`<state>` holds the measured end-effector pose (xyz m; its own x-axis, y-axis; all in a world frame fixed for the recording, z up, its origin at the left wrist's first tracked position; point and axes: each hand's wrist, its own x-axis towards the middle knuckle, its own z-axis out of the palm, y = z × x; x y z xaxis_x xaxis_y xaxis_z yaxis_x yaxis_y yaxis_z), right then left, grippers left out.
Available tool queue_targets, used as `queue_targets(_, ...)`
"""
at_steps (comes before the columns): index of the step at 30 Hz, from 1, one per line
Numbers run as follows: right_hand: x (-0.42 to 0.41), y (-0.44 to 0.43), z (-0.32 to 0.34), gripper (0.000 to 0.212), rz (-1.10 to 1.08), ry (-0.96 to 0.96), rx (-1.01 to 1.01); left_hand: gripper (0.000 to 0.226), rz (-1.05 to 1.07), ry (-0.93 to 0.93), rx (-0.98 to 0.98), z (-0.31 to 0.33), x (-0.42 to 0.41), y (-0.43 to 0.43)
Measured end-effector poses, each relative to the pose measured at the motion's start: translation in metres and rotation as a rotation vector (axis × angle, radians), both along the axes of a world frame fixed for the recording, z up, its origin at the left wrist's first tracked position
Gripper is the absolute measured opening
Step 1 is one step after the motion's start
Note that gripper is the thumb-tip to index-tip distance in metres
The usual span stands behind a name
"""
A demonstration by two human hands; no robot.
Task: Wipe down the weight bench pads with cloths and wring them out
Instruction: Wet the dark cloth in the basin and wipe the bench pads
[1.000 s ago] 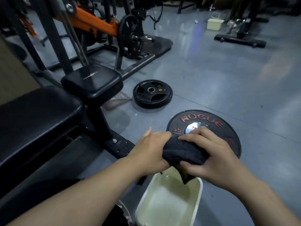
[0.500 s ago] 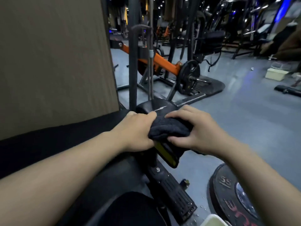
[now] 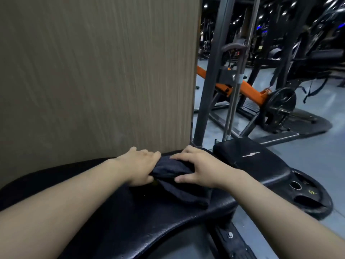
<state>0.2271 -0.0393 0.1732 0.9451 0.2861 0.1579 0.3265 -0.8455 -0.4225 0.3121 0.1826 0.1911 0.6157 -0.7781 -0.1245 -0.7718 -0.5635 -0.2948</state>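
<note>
A dark cloth (image 3: 175,176) lies bunched on the long black bench pad (image 3: 115,212), near its far end. My left hand (image 3: 140,167) grips the cloth's left end. My right hand (image 3: 197,169) presses on its right end with fingers spread over it. A loose fold of the cloth trails toward me across the pad. A smaller black seat pad (image 3: 250,157) stands just beyond my right hand, apart from the cloth.
A tall brown panel (image 3: 97,75) rises directly behind the bench on the left. A black weight plate (image 3: 309,197) lies on the grey floor at right. Grey uprights (image 3: 211,75) and an orange lever machine (image 3: 250,92) with a loaded plate stand behind.
Both hands carried the cloth from above the white bucket up and left onto the long bench pad. The bucket and the Rogue plate have left the view.
</note>
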Motion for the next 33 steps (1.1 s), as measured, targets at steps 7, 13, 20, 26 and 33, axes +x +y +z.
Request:
queue_targets(7,0.003,0.008,-0.046,0.069,-0.036,0.024,-0.093,0.081,0.045,0.186,-0.055,-0.029,0.009,0.031)
queue_targets(13,-0.016,0.012,-0.047,0.069,-0.075,0.032,-0.068,0.090,0.018,0.159,-0.154,-0.041,-0.002,0.041)
queue_targets(20,-0.018,0.062,-0.038,0.076,-0.210,0.049,-0.144,0.069,0.047,0.049,-0.148,-0.043,-0.032,0.033)
queue_targets(26,-0.010,0.041,-0.036,0.086,-0.200,0.006,-0.230,0.064,0.292,0.107,-0.227,-0.033,-0.050,0.027)
queue_targets(33,-0.017,0.058,-0.007,0.065,-0.552,0.041,-0.222,0.067,0.468,0.215,-0.450,-0.035,-0.104,-0.014)
